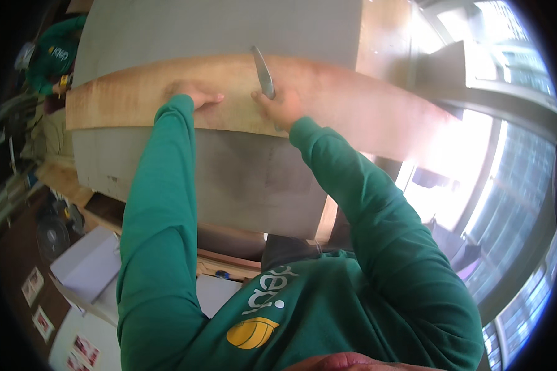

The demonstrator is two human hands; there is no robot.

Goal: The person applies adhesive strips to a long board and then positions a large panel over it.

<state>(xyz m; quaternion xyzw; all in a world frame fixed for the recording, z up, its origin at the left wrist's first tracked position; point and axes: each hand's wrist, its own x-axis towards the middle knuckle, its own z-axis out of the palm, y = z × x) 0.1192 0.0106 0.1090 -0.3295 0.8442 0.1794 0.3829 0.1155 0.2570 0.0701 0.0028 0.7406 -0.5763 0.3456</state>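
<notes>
A long, pale brown wooden board lies crosswise in front of me. My left hand rests on it left of the middle, its thumb stretched out to the right. The other fingers of that hand are partly hidden and blend into the wood, and nothing shows in its grip. To the right, my right hand is closed around a knife-like grey metal blade. The blade's narrow tip points away from me over the board's far edge. My fingers cover its grip end, and a small grey end shows below them.
Under the board is a large grey surface. At the far left stands another person in a green top. A white box and a fan are at the lower left. Bright windows line the right side.
</notes>
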